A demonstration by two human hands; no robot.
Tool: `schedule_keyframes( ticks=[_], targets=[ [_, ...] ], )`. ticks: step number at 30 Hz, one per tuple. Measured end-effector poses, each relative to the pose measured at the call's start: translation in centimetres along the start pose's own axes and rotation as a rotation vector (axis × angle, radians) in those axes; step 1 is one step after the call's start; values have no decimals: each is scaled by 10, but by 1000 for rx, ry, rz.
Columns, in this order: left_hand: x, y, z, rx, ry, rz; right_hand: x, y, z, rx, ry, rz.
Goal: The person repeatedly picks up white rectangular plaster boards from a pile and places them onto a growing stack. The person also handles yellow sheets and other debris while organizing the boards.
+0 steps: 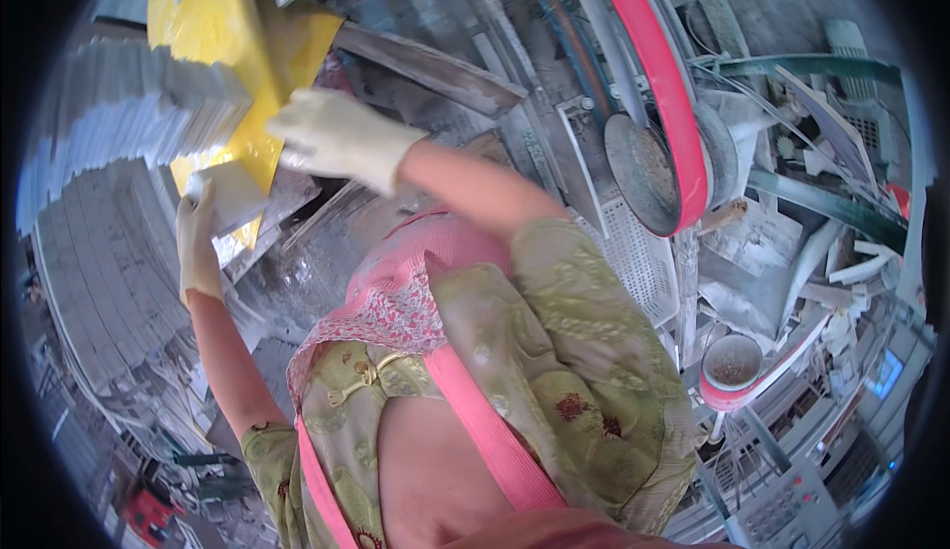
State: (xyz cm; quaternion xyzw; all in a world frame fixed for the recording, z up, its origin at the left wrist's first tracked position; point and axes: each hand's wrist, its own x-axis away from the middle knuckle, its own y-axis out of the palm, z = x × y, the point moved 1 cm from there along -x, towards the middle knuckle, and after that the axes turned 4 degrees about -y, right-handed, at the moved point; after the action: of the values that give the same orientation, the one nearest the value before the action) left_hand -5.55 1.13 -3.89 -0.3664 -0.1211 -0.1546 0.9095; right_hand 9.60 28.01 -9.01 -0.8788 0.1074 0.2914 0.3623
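Note:
My left hand (pixel 198 244), in a pale glove, grips a light grey rectangular slab (pixel 228 197) by its near left edge, the thumb along its side. My right hand (pixel 341 138), also gloved, hovers just beyond and to the right of the slab, over the edge of a yellow sheet (pixel 252 84). Motion smears its fingers, so I cannot see whether they hold anything. Left of the yellow sheet stand rows of thin grey-white slabs (pixel 148 104), packed on edge. More grey slabs (pixel 114 242) lie in rows nearer to me.
A red-pink belt (pixel 653 74) runs round a wheel (pixel 643 173) on my right. Close to it is a white perforated crate (pixel 633 262). A wooden beam (pixel 435 69) lies ahead. Broken pale pieces (pixel 757 252) are heaped at far right, above a control box (pixel 792 504).

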Motion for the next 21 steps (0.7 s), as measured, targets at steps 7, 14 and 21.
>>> schedule_keyframes(
  ticks=[7,14,21],
  targets=[
    [35,14,37,-41,-22,-35,136,-277,137,369,862,175],
    [34,23,35,-29,-118,65,200,-350,238,873,706,-95],
    [24,16,17,9,-133,85,222,-388,267,483,610,-274]
  ],
)
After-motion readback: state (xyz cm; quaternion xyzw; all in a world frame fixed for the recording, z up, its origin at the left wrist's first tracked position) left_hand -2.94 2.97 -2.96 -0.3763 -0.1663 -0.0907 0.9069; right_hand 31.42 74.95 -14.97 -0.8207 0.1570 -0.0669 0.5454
